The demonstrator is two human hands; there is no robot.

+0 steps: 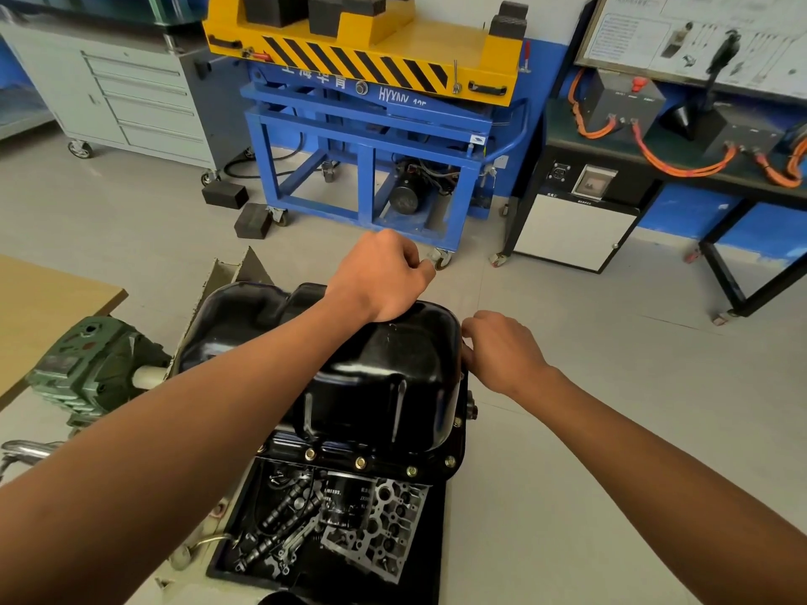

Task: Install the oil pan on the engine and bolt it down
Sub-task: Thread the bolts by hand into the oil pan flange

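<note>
The black oil pan (pixel 393 373) sits upside-down on the engine, its near flange lined with brass-coloured bolts (pixel 360 462), above a black tray (pixel 436 539) holding a camshaft (pixel 284 508) and an oil filter (pixel 345 502). The left hand (pixel 384 277) reaches over the pan's far rim with fingers curled towards the thumb, though I cannot tell what they pinch. The right hand (pixel 502 351) rests at the pan's right edge, fingers bent down to the flange with their tips hidden.

A blue-and-yellow lift cart (pixel 371 102) stands between a grey drawer cabinet (pixel 131 102) and a tabletop (pixel 565 128) strung with orange cables (pixel 681 165), a black tray (pixel 430 574) of loose parts in front.
</note>
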